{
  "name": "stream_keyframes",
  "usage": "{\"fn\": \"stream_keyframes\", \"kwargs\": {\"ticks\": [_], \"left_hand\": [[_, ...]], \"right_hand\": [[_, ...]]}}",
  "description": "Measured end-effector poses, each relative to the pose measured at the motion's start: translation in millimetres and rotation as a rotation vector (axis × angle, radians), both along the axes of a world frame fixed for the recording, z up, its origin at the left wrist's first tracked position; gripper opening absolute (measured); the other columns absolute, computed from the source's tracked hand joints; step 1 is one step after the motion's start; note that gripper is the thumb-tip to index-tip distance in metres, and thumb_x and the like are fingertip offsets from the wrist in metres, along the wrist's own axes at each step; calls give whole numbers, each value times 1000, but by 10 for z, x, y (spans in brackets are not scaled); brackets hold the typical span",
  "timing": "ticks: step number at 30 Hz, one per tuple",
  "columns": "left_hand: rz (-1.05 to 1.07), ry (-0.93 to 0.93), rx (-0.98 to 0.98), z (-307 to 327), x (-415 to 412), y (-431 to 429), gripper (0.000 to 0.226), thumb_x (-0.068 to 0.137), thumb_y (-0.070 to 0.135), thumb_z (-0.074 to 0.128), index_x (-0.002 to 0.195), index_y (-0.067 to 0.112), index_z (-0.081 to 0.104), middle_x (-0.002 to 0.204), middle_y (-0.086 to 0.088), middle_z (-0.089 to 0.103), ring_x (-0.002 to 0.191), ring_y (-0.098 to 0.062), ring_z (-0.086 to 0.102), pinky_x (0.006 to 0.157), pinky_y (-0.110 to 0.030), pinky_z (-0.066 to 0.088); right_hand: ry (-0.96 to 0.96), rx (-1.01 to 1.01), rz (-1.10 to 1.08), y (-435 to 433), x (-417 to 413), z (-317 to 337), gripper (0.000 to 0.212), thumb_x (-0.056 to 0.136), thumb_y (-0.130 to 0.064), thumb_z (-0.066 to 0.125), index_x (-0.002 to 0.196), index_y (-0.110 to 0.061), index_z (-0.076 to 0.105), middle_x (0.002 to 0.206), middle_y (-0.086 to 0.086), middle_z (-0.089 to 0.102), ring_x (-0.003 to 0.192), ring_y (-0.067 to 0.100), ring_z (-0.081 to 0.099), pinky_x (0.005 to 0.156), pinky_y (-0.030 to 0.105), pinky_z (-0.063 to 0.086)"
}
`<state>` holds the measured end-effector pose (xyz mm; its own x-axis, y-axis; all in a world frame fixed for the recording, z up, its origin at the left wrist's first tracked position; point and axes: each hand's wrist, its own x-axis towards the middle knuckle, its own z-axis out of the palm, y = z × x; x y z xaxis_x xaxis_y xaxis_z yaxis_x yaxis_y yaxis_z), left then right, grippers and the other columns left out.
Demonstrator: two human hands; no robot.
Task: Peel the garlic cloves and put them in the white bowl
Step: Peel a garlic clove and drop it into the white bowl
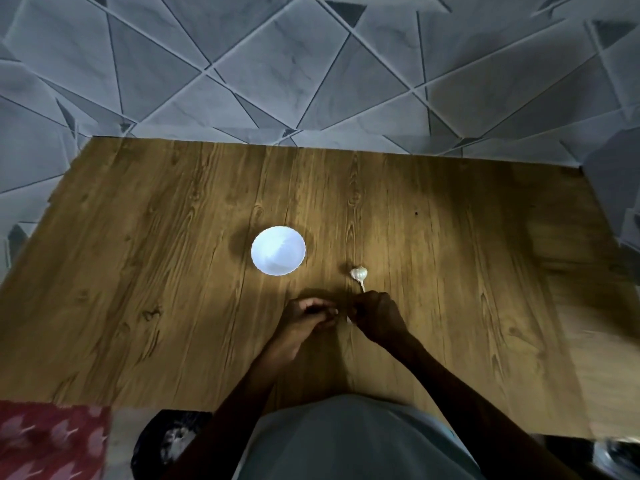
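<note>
A white bowl [278, 250] stands near the middle of the wooden table [138, 271] and looks empty. To its right lies a garlic bulb [358, 274] with its stem pointing toward me. Just below the bulb my two hands meet close together over the table. My left hand [306, 322] has its fingers curled inward, and what they hold is hidden. My right hand [375, 317] is curled too, with a small white piece [348, 319], a garlic clove or its skin, showing at its fingertips between the hands.
The table's far edge meets a grey tiled wall [311, 64]. A red patterned cloth [52, 441] lies at the lower left, beside a dark object [169, 441] below the table's near edge. My torso fills the bottom middle.
</note>
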<state>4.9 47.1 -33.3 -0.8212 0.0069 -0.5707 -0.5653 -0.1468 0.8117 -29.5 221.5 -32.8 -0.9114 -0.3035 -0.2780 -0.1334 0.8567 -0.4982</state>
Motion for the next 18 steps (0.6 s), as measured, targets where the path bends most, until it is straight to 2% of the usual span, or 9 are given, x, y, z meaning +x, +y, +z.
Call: {"fn": "stream_keyframes", "kwargs": {"ticks": [3,5,8,10,13,18], "left_hand": [[31,4,25,19,1,19,18,85,-5,68,102,-5,68,96,-18,72,84,-19,70,71,-19,55],[48,3,-11,22,-7,40,18,86,-7,66,104,-7,68,94,-16,72,82,-19,69,67,-17,54],[45,34,-34,32,-7,70,17,87,-8,63,103,-8,69,93,-19,72,81,-19,69,68,-18,54],[40,45,-11,41,-3,63,17,87,-8,63,102,-8,69,95,-23,72,83,-22,69,73,-21,56],[0,29,54,51,-8,0,17,86,-7,64,102,-7,70,100,-25,71,89,-27,70,82,-27,56],[-22,0,174,111,-22,-81,17,87,-10,61,103,-13,66,98,-23,71,87,-22,72,80,-24,57]], "right_hand": [[76,-153,-2,6,-18,122,13,87,-3,65,89,-9,77,86,2,75,74,14,69,62,22,45],[1,-347,9,14,-32,173,11,84,-2,72,88,-10,78,78,-4,73,66,7,68,59,21,51],[-130,-531,-118,9,-21,208,13,81,-1,77,88,-13,78,73,-4,74,65,15,72,63,32,61],[-154,-592,-181,3,-11,212,15,80,1,77,86,-13,77,72,-3,74,66,18,73,64,36,62],[-143,-630,-177,0,12,215,12,80,1,77,88,-7,79,72,1,75,63,13,71,59,26,58],[-89,-615,-100,10,37,252,11,81,-3,77,90,-10,79,70,-9,74,62,5,70,58,17,52]]}}
